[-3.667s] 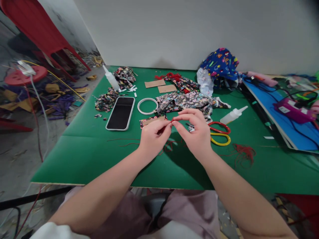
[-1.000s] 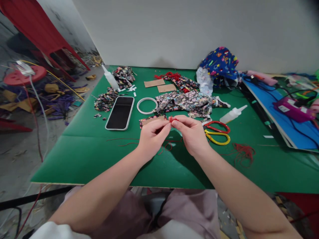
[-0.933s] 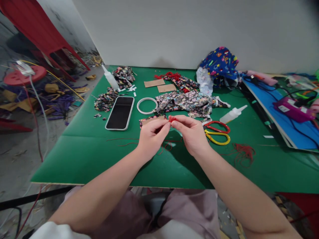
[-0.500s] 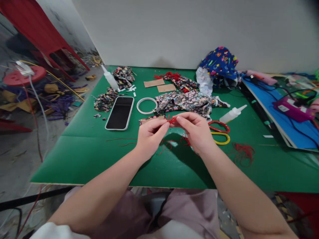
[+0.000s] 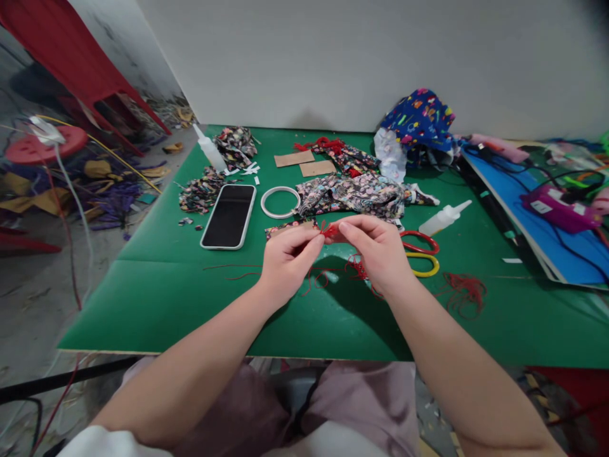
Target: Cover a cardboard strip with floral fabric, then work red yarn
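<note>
Red thread (image 5: 327, 230) is pinched between my two hands above the middle of the table. My left hand (image 5: 290, 260) grips it with thumb and forefinger; my right hand (image 5: 375, 251) holds it from the other side, fingers closed. The knot or loop between the fingertips is too small to make out. Loose red strands trail below onto the green table (image 5: 190, 304). Scissors with one red and one yellow handle (image 5: 422, 264) lie partly behind my right hand. A tangle of red thread (image 5: 464, 294) rests farther right.
Left of my hands lie a phone (image 5: 229, 217) and a white ring (image 5: 280, 202). Floral fabric strips (image 5: 352, 194) and brown cards (image 5: 294, 158) are behind. Glue bottles (image 5: 445, 218) stand or lie at both sides. A blue folder (image 5: 537, 216) and purple device (image 5: 561, 208) are at right.
My right hand has shifted very slightly to the right, with its thumb a little farther from the left fingertips. Both hands stay on the red thread.
</note>
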The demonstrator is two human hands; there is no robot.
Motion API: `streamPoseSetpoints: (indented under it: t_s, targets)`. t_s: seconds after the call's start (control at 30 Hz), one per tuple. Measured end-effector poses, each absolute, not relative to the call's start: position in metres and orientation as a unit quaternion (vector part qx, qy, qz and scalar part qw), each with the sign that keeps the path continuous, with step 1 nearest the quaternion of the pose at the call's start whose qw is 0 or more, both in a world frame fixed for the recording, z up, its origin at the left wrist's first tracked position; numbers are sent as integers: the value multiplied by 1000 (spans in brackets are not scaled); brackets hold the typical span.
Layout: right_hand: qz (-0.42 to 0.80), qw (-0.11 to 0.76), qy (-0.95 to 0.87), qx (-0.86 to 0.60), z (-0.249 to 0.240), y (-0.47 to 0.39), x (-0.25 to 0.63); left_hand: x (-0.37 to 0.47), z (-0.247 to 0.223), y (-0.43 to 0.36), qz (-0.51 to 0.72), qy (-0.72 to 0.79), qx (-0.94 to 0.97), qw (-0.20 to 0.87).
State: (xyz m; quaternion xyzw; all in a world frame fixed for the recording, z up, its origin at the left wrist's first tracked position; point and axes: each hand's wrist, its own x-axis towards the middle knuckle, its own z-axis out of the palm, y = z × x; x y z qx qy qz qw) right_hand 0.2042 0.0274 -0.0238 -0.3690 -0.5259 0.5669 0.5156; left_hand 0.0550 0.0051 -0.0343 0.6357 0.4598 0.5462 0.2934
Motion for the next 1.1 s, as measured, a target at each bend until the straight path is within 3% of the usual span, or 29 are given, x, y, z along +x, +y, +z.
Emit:
streamPoseSetpoints:
  t_s: [1.1]
  targets:
    - [513, 509, -550, -418, -27, 26, 200, 57, -37, 4, 537, 483, 613, 320]
